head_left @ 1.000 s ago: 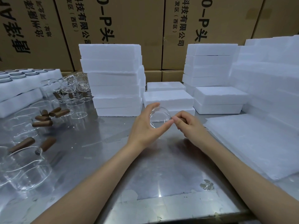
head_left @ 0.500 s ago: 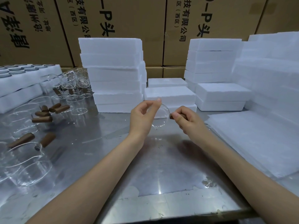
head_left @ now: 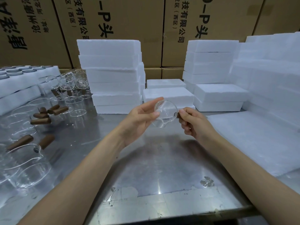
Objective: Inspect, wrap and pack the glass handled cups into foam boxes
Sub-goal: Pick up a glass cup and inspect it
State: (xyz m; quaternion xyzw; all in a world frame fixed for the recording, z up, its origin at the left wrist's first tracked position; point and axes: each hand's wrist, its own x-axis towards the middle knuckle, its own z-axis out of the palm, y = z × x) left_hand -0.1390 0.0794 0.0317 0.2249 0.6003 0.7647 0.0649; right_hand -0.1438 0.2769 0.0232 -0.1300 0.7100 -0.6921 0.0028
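A clear glass cup with a brown wooden handle is held up above the steel table, tilted on its side with its spout pointing down. My left hand pinches the cup's rim between thumb and fingers. My right hand grips the handle, which is mostly hidden in its fingers. Several more glass cups with brown handles stand on the left of the table. White foam boxes are stacked behind the hands.
A pile of white foam wrap sheets lies on the right. More foam box stacks stand at the back right, with low boxes in front of them. A foam tray with round holes sits far left. Cardboard cartons form the back wall.
Both hands have turned the cup: its mouth faced me, and now the spout points down. The hands lifted slightly, and the left hand's hold shifted to a pinch on the rim.
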